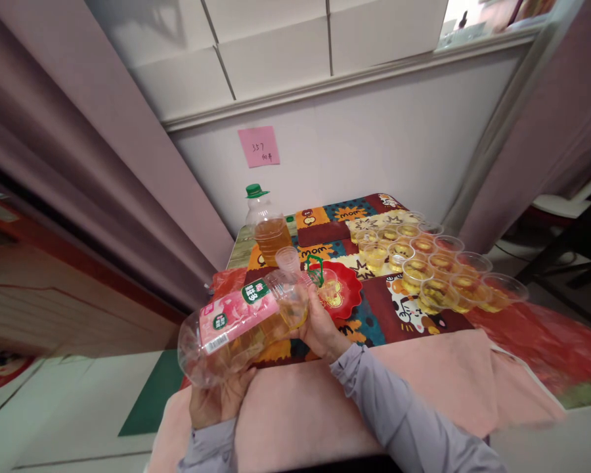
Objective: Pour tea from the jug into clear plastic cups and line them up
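Note:
A large clear drink bottle (241, 312) with a pink label lies tilted in both my hands, its neck toward the red scalloped plate (350, 303). My left hand (224, 397) supports the base end from below. Around the shoulder near the neck, my right hand (320, 328) is closed. Amber liquid lies along the bottle's lower side. A clear plastic cup (331, 284) stands on the plate under the neck, partly hidden by a green handle (315, 269). Just behind the bottle is a clear cup shape (288, 258).
A second bottle (272, 235) with a green cap stands at the back left. Several clear cups of yellow liquid (418, 272) crowd the table's right side. A patterned cloth (374, 328) and pink cloth (423, 368) cover the table; red plastic (546, 335) hangs at the right.

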Tool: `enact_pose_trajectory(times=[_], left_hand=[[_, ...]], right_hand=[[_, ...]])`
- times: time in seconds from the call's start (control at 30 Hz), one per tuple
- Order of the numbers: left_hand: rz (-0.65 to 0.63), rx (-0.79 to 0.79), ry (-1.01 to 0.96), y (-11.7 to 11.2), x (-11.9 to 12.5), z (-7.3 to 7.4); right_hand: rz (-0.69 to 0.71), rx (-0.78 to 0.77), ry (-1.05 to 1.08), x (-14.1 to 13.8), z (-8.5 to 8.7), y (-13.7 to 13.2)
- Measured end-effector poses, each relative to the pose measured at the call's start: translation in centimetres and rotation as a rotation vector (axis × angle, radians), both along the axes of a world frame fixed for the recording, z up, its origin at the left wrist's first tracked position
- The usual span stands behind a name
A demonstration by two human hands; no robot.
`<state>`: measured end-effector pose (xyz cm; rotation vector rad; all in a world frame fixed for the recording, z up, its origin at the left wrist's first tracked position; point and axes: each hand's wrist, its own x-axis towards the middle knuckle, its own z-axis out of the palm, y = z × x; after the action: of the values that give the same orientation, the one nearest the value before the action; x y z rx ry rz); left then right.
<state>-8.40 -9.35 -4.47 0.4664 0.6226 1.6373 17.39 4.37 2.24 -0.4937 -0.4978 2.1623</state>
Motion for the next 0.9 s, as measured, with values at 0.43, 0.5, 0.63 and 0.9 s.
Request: enact_pose_trajectory(times=[0.43, 0.5, 0.63, 0.9], left_hand=[[-0.092, 0.056, 0.019, -0.27, 0.17, 0.69], [-0.071, 0.024, -0.003, -0.32, 0.32, 0.79], [-0.037, 0.025, -0.018, -0.36, 0.68, 0.9], [-0.101, 0.042, -0.052, -0.25, 0.63, 1.09]], right_hand=[[0.03, 0.015, -0.004, 0.17, 0.14, 0.02], [0.019, 0.008, 0.006, 0.15, 0.14, 0.04], [0.019, 0.008, 0.013, 0.16, 0.15, 0.02], [0.037, 0.033, 0.01, 0.17, -0.12, 0.12]])
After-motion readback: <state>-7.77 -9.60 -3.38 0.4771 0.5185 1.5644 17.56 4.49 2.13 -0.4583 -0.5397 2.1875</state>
